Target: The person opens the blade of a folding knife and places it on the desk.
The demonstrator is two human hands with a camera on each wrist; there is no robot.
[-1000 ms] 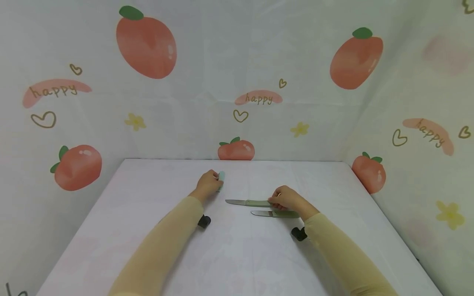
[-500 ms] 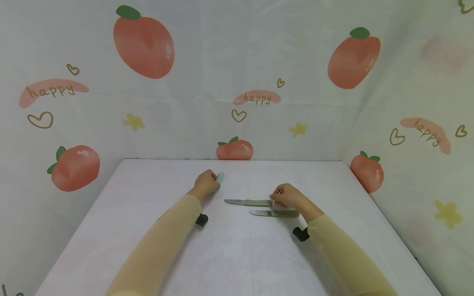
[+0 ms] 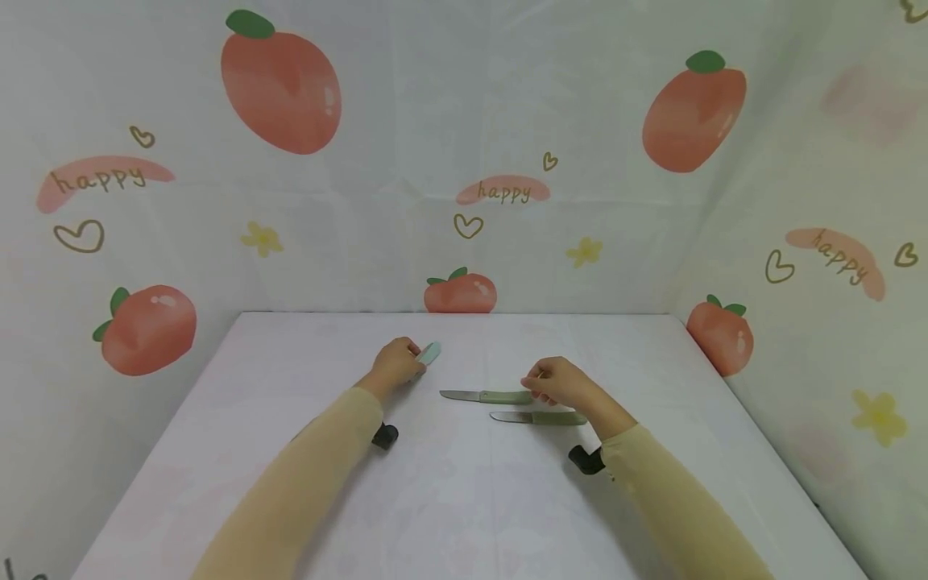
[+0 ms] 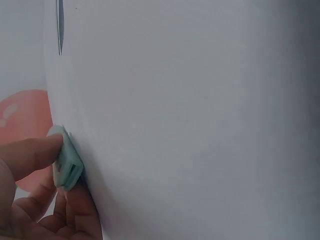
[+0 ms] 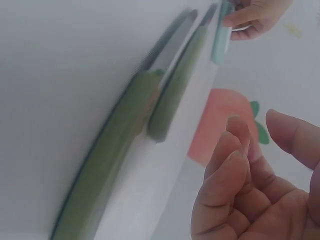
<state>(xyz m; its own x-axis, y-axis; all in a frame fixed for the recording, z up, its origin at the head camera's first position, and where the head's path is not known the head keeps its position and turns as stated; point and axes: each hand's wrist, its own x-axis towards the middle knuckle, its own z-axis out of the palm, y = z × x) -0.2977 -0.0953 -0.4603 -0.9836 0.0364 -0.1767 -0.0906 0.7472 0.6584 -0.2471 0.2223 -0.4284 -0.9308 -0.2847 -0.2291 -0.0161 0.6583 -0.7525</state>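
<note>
Here two green-handled knives lie side by side on the white desk (image 3: 464, 515): the far knife (image 3: 484, 396) and the near knife (image 3: 538, 418). The right hand (image 3: 558, 382) hovers over the far knife's handle, grip loosely curled and empty; earlier it rested on that handle. Left of the knives, the left hand (image 3: 395, 362) still pinches a pale-green sheath (image 3: 429, 353).

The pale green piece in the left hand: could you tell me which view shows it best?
The left wrist view: the pale green piece fills the frame, pinched by the left hand. The head view shows it small; the right wrist view shows it distant and blurred.
</note>
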